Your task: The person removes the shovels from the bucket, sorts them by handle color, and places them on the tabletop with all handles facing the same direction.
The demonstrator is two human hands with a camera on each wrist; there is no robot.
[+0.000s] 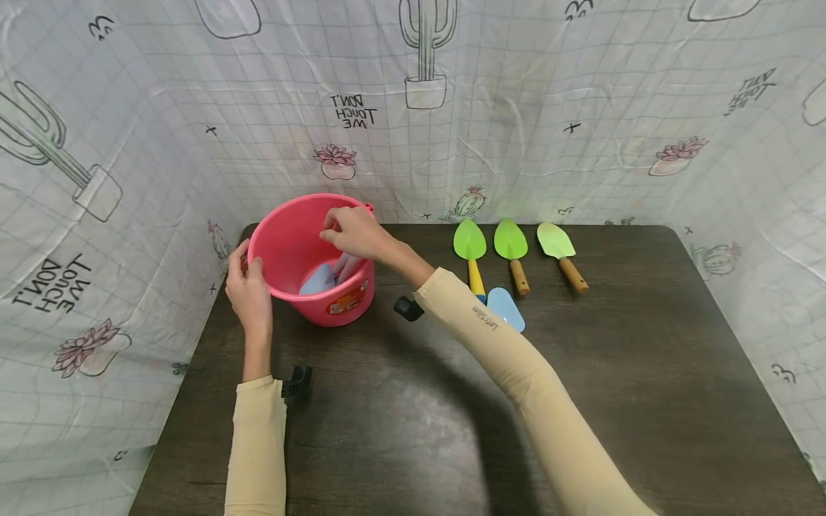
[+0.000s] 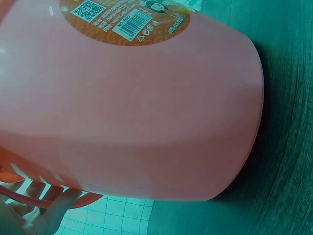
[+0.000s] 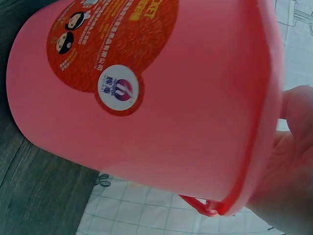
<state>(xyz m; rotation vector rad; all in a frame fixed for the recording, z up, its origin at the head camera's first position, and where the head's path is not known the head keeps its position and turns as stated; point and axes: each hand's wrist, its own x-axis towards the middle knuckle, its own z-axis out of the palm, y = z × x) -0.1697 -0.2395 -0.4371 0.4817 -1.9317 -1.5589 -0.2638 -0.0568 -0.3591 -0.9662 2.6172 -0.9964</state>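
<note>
A pink bucket (image 1: pixel 323 312) with an orange label stands upright at the back left of the table. My left hand (image 1: pixel 249 292) grips its left rim, and in the left wrist view the fingers (image 2: pixel 57 208) show by the red handle (image 2: pixel 93 198). My right hand (image 1: pixel 357 233) hangs over the bucket's mouth from the right, fingers loosely bent, with nothing seen in them. The right wrist view shows this hand's thumb (image 3: pixel 298 108) past the rim. Inside the bucket lie a light blue piece (image 1: pixel 317 279) and a pale pinkish item (image 1: pixel 348 265), partly hidden by the near wall.
Right of the bucket lie a green trowel with a yellow handle (image 1: pixel 470 241), a green trowel with a wooden handle (image 1: pixel 511 241) and a paler one (image 1: pixel 556 241). A light blue blade (image 1: pixel 506 309) shows beside the right sleeve. A patterned curtain (image 1: pixel 516 143) surrounds the dark table (image 1: pixel 645 373).
</note>
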